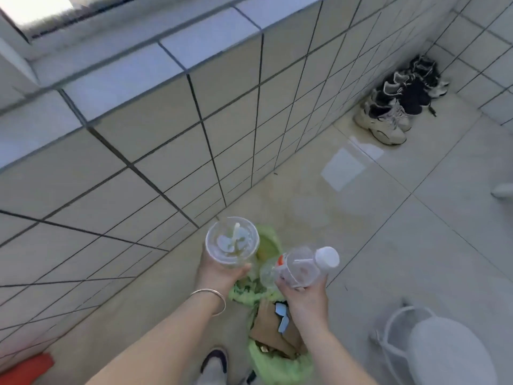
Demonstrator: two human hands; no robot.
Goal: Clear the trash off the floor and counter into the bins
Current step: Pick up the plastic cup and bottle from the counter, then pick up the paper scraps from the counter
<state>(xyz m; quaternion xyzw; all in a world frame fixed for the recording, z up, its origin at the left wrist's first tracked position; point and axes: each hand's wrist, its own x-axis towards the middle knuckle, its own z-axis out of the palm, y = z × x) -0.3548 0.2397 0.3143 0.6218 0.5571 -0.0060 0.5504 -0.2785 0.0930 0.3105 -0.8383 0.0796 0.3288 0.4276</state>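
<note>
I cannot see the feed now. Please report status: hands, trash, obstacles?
Left hand grips plastic cup. Right hand grips water bottle. Both over green-lined bin. Nothing blocking.

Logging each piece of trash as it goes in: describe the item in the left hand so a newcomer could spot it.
Start at the green-lined bin by the tiled wall. Above its far end, the left hand grips a clear plastic cup. Unlike the capped bottle alongside, it has a wide lid and a straw.
</note>
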